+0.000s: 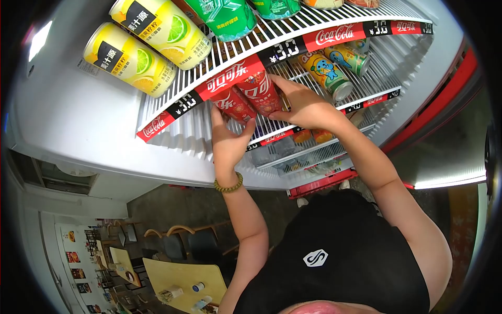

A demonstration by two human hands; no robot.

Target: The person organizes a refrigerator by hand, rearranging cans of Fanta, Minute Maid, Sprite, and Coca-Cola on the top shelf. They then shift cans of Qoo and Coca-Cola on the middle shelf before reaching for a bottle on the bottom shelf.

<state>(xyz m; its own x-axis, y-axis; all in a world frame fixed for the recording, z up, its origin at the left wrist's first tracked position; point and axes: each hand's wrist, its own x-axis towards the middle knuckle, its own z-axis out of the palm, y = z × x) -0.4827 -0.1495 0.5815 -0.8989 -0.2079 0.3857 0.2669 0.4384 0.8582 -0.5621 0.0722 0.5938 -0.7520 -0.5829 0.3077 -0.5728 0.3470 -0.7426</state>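
Observation:
Two red Coca-Cola cans stand side by side on a wire shelf of the fridge, their tops hidden behind the price strip of the shelf above. My left hand (230,138) grips the left cola can (238,106) with thumb and fingers around its lower part. A beaded bracelet (228,182) is on that wrist. From the other side my right hand (303,102) holds the right cola can (264,99), thumb near its base and fingers along its side.
Yellow lemon drink cans (130,58) and green cans (224,18) stand on the upper shelf (308,23). Right of my hands are patterned cans (327,76). The open fridge door (444,104) is at the right. Behind are a wooden table (183,277) and chairs (201,243).

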